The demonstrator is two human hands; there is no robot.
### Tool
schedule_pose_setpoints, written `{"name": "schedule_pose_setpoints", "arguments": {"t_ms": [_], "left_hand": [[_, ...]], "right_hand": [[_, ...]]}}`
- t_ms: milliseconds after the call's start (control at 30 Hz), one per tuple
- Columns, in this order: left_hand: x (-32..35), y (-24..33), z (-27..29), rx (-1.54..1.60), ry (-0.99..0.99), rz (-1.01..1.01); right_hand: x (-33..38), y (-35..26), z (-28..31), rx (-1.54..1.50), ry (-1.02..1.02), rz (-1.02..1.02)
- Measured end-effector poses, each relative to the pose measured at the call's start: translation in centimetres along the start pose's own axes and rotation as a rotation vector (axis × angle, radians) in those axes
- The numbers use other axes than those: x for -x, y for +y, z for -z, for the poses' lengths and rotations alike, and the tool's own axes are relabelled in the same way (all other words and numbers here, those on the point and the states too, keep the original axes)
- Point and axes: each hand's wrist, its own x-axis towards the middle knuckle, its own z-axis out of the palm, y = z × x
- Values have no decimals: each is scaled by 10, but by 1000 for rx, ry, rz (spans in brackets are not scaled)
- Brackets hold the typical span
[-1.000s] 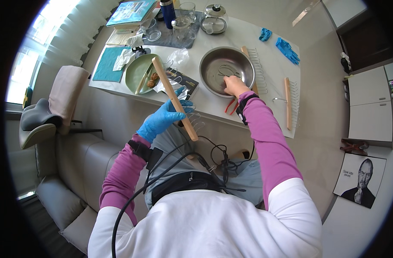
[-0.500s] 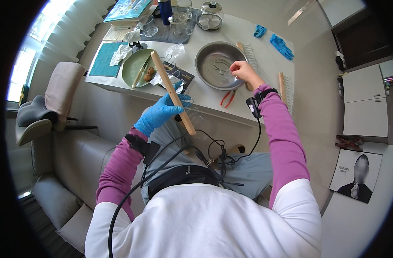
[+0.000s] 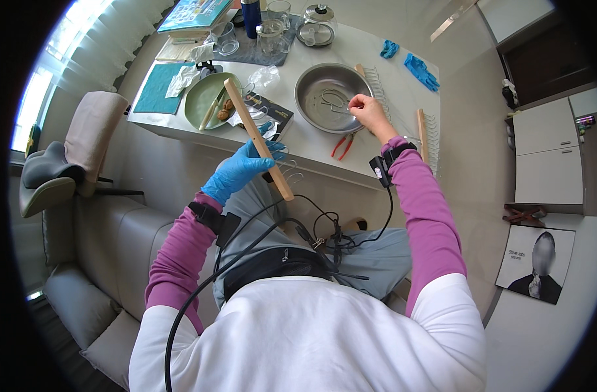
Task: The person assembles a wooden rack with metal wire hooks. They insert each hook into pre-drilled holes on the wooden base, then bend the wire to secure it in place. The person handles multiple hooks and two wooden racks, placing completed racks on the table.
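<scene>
In my left hand [image 3: 236, 171], which wears a blue glove, a narrow wooden bar [image 3: 258, 139] is gripped, tilted with its far end to the left. Thin metal hooks [image 3: 289, 171] stick out along the bar's right side. My bare right hand [image 3: 370, 114] reaches over the right part of a steel basin [image 3: 309, 119], thumb and fingertips pinched together. Bent wire hooks [image 3: 333, 98] lie in the basin; one seems to run up to the pinched fingertips. Red-handled pliers [image 3: 342, 145] rest on the table just below the basin.
Two more hooked wooden bars [image 3: 422, 134] lie right of the basin. Blue gloves [image 3: 421, 72] are at the far right. Left, a green plate [image 3: 197, 104] carries a knife and walnuts, beside a dark booklet [image 3: 280, 117]. Glass jugs [image 3: 270, 38] stand behind. Black cables [image 3: 338, 238] cross my lap.
The whole view has shifted slightly. My left hand still grips the bar, and my right hand stays pinched over the basin, with little movement of either.
</scene>
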Motion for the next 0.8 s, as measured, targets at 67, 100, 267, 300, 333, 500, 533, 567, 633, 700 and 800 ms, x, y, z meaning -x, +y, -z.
{"name": "schedule_pose_setpoints", "arguments": {"t_ms": [67,100,267,300,333,500,533,567,633,700,800], "left_hand": [[0,-2,2,16,10,13],[0,-3,3,28,12,15],[-2,-5,5,56,6,27],[-2,-5,5,58,4,26],[-2,-4,5,59,1,27],[-2,-2,4,50,-10,39],[-2,-2,4,40,-6,40],[-2,-3,4,37,-14,34],[-2,-3,5,25,-10,44],[-3,-3,6,30,-17,44],[-3,-5,7,49,-12,42]], "right_hand": [[2,-1,0,-13,-8,-17],[2,-1,0,-18,-10,-4],[4,-1,0,-108,-46,-51],[4,0,-2,-146,-31,-65],[5,1,-4,-184,-14,-79],[8,11,-13,-2,7,-19],[8,13,-14,-17,8,-17],[9,14,-14,-31,11,-29],[9,16,-14,-60,18,-31],[9,17,-12,-96,3,-62],[7,14,-8,-157,-54,-121]]}}
